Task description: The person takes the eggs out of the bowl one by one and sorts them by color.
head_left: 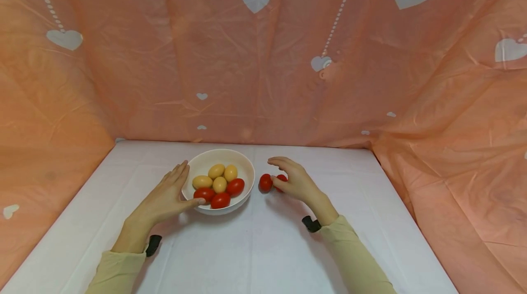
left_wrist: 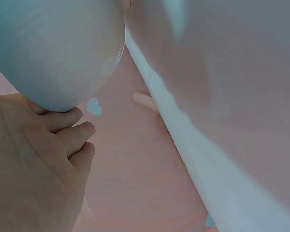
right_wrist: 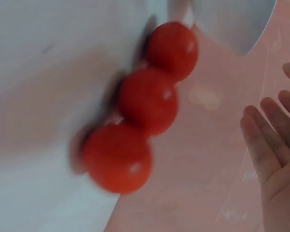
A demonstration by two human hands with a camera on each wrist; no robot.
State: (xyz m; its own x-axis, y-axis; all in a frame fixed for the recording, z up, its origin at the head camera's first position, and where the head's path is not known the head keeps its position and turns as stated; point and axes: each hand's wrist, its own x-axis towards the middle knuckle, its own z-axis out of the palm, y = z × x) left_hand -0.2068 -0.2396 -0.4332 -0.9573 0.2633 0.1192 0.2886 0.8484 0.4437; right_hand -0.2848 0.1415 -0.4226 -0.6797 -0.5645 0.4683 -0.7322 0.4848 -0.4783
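Note:
A white bowl (head_left: 218, 212) holds several small yellow tomatoes (head_left: 216, 171) and three red tomatoes (head_left: 220, 200). My left hand (head_left: 166, 195) rests against the bowl's left side, its fingers fairly straight and the thumb lying over the front rim. In the left wrist view, the fingertips touch the outside of the bowl (left_wrist: 63, 53). My right hand (head_left: 298, 184) hovers around loose red tomatoes (head_left: 265, 183) just right of the bowl, thumb and fingers apart. Three of these tomatoes (right_wrist: 149, 100) line up in the right wrist view, where the hand (right_wrist: 285, 159) holds nothing; the head view partly hides them.
A white cloth (head_left: 214, 257) covers the table. Orange-pink sheeting (head_left: 230, 56) with white hearts hangs along the back and both sides. A dark wrist camera (head_left: 153, 245) sits on the left wrist, and another camera (head_left: 311, 224) on the right.

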